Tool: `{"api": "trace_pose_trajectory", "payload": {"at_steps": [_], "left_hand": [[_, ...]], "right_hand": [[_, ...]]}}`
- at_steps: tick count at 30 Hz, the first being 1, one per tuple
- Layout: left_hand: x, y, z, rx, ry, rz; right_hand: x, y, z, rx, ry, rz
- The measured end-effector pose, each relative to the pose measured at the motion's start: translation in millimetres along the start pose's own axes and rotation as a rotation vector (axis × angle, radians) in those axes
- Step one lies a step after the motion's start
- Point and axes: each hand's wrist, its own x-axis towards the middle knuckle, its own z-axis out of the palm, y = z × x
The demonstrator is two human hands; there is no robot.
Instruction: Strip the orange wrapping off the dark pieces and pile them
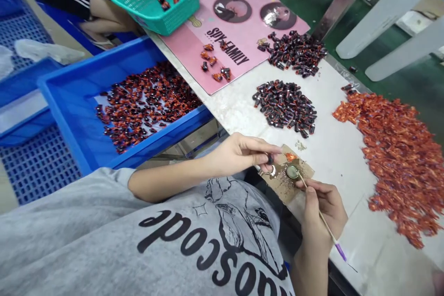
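Between the thumb and fingers of my left hand (243, 152) is a small dark piece (270, 158), partly hidden by the fingertips. My right hand (324, 210) pinches a thin brush (322, 218) with a pale shaft and a purple end. The brush's tip reaches a small round pot (292, 172) of pale liquid. Under the pot lies a stained piece of cardboard (277, 187) with an orange smear. Beyond my hands is a pile of small dark tube-shaped pieces (286, 107) with orange edges.
A second dark pile (298, 53) lies farther back, and a large heap of orange-red pieces (402, 162) covers the right side. A blue tray (65, 120) holds many red-and-black pieces. A green basket (180, 14) stands on a pink mat (194, 62). Another person's leg (107, 11) shows at upper left.
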Motion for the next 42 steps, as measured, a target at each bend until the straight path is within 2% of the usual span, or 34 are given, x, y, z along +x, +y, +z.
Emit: {"api": "trace_pose_trajectory", "payload": {"at_steps": [3, 6, 10, 14, 19, 28, 36, 42], "left_hand": [[2.6, -5.2, 9.7, -0.215, -0.01, -0.091], [3.2, -7.6, 17.3, -0.313, 0.037, -0.142], [1.2, -5.6, 24.7, -0.312, 0.068, -0.205], [-1.7, -2.2, 28.9, -0.298, 0.05, -0.18], [-4.2, -1.2, 29.5, -0.206, 0.046, -0.14], [-5.6, -4.5, 26.8, -0.153, 0.061, -0.104], [-7.0, -7.2, 24.1, -0.169, 0.039, -0.085], [-7.5, -6.7, 24.9, -0.172, 0.034, -0.082]], "right_hand": [[-2.7, -9.5, 3.7, 0.025, 0.054, 0.018], [-7.9, -21.6, 7.8, 0.076, 0.084, -0.029], [-14.1, -38.2, 11.6, 0.173, 0.039, -0.181], [-15.9, -46.5, 13.0, 0.186, -0.043, -0.391], [-16.4, -44.0, 12.2, 0.117, -0.127, -0.485], [-17.5, -44.5, 15.2, 0.135, -0.188, -0.497], [-19.2, -44.6, 17.8, 0.135, -0.165, -0.494], [-18.4, -43.0, 15.9, 0.133, -0.199, -0.506]]}}
